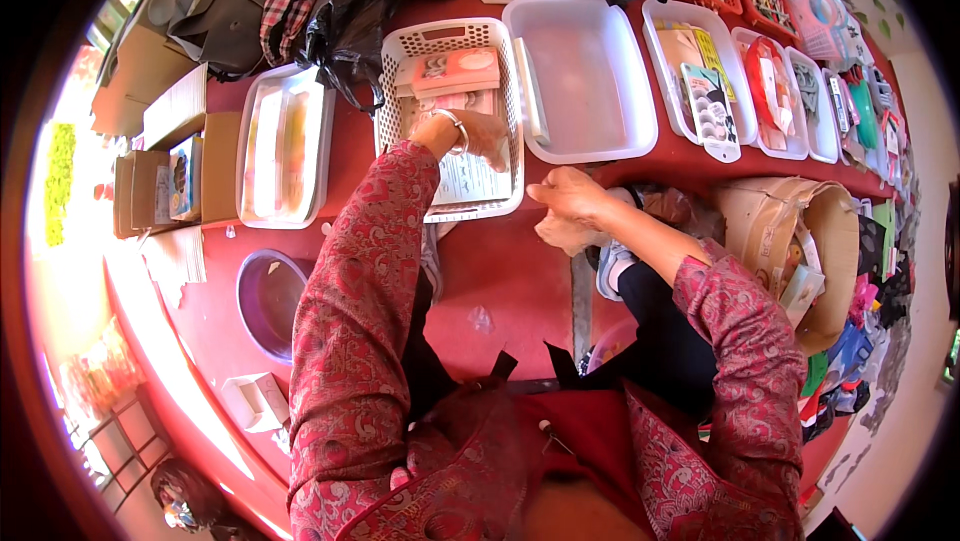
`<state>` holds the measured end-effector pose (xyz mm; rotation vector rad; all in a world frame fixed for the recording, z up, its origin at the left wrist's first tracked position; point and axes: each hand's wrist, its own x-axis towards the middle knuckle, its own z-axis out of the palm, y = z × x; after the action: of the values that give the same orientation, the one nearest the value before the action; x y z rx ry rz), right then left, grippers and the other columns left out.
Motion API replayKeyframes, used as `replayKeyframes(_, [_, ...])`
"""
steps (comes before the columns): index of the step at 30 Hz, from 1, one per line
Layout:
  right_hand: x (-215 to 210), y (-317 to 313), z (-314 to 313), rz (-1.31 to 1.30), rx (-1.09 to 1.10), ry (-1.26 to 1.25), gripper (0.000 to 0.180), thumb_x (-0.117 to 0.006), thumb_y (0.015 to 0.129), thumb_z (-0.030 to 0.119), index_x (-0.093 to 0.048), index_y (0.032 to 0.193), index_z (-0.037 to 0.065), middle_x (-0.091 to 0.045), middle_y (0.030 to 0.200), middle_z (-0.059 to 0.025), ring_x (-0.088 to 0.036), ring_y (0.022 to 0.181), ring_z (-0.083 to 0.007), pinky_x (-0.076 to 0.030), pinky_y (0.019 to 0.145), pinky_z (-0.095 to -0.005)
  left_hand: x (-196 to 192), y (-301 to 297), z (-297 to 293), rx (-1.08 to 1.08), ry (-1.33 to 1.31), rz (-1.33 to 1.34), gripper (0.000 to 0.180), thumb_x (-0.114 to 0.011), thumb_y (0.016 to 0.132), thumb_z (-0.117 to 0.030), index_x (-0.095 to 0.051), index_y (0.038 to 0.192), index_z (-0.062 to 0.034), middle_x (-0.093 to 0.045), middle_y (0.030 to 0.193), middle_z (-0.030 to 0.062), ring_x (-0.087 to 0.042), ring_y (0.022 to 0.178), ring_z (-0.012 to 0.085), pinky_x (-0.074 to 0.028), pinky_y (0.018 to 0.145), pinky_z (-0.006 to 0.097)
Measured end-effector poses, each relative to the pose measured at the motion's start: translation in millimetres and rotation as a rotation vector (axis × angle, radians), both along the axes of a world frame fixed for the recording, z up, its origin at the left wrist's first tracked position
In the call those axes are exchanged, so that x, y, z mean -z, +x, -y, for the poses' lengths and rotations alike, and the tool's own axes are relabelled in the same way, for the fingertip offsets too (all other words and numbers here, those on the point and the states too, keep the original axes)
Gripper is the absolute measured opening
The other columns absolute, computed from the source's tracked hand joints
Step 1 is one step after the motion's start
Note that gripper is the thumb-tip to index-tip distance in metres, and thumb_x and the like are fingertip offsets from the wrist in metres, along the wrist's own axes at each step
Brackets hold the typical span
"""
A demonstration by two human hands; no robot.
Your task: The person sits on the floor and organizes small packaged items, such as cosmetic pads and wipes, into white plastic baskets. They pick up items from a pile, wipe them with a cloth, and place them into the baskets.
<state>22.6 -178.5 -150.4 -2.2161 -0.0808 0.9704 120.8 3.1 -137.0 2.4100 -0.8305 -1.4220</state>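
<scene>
White basket (511, 91), perforated sides, one, set on a red surface (350, 126) straight ahead of the person, between a pale shallow box and a translucent tub. Contents: pink boxes (455, 71), stacked toward the far end; printed white pack (470, 181), lying flat at the near end.

Left hand (482, 138), bracelet (457, 131) at the wrist: reaching over the basket, fingers bent downward above the contents; whether it grasps anything cannot be told.

Right hand (568, 206): clenched loosely, just beyond the basket's near right corner, apart from it; nothing seen in it.

Translucent tub (590, 71), right of the basket: thin pale pack (531, 91) along its left wall.

Pale shallow box (318, 141), left of the basket: yellow and orange contents, seen through a clear layer.

White tray (655, 51), right of the tub: eyelash card (712, 111), tilted over the near edge.

Further items: black plastic bag (350, 26), behind the basket to the left; purple basin (245, 301), lower left; large cardboard box (755, 211), opening sideways, at right
</scene>
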Motion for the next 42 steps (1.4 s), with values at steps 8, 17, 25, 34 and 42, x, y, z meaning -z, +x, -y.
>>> replayKeyframes(8, [10.0,1.1,-36.4,0.122,0.089,0.012,0.036,-0.049,0.075,0.023,-0.059,0.081,-0.011,-0.057,0.085,-0.0312,-0.058,0.084,-0.0415,-0.045,0.071,-0.0455,32.5,-5.9,-3.8,-0.166,-0.232,0.057,0.06,-0.073,0.063,-0.024,-0.045,0.107,0.0062,-0.057,0.096,0.0188,-0.059,0.086,0.0292,-0.049,0.065,0.037])
replayKeyframes(17, [1.6,3.0,-53.5,0.207,0.232,-0.119,0.039,-0.054,0.076,0.028,-0.059,0.079,-0.011,-0.058,0.081,-0.0299,-0.059,0.081,-0.0405,-0.046,0.07,-0.0445,32.3,-24.5,-13.1,-0.349,-0.422,0.45,0.077,-0.076,0.058,-0.023,-0.035,0.119,-0.0003,-0.05,0.111,0.0206,-0.047,0.109,0.0307,-0.038,0.092,0.039])
replayKeyframes(25, [54.9,15.7,-39.1,0.269,-0.06,-0.138,0.034,-0.051,0.073,0.021,-0.061,0.089,-0.008,-0.06,0.09,-0.0273,-0.058,0.089,-0.0401,-0.045,0.075,-0.0443,-20.7,-0.3,-103.3,-0.302,-0.533,0.812,0.02,-0.058,0.075,-0.009,-0.063,0.094,-0.0024,-0.064,0.09,0.0127,-0.062,0.082,0.0284,-0.05,0.07,0.034])
replayKeyframes(34, [49.2,20.8,-41.9,0.238,-0.097,-0.228,0.03,-0.05,0.069,0.018,-0.062,0.081,-0.006,-0.06,0.084,-0.0287,-0.06,0.083,-0.0409,-0.048,0.07,-0.042,-3.6,-64.2,-52.3,-0.231,-0.038,0.556,0.114,-0.081,0.052,-0.035,-0.012,0.138,-0.0061,-0.028,0.137,0.0185,-0.026,0.127,0.0381,-0.02,0.102,0.055])
replayKeyframes(42, [8.1,13.3,-46.3,0.322,-0.003,-0.052,0.025,-0.051,0.067,0.015,-0.061,0.065,-0.008,-0.058,0.076,-0.031,-0.058,0.076,-0.0437,-0.047,0.067,-0.0458,35.2,-87.6,-53.1,-0.084,-0.22,0.635,0.083,-0.073,0.065,-0.028,-0.029,0.135,-0.0167,-0.027,0.137,0.0181,-0.021,0.127,0.0428,-0.026,0.099,0.054])
